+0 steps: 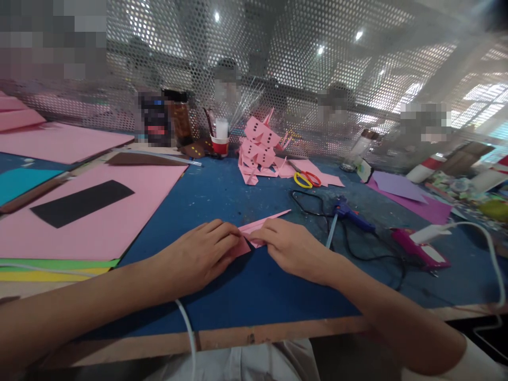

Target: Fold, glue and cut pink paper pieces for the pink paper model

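Observation:
A folded piece of pink paper [265, 223] lies on the blue table top in front of me, its long pointed end reaching toward the upper right. My left hand [202, 253] is closed on its left part, and the fingers cover much of that side. On the right part, my right hand [291, 247] pinches the paper with bent fingers. A small gap of dark blue shows between the lower folds. Beyond my hands stands a pink paper ship model [260, 145] with rows of small black squares on its sails.
Scissors [307, 179] with yellow and red handles lie on pink scraps. A blue glue gun [351, 212] with a black cable sits at the right, near a magenta device [423, 248]. Pink sheets [154, 185] with a black strip [83, 203] are stacked left. A perforated metal screen [273, 63] stands behind.

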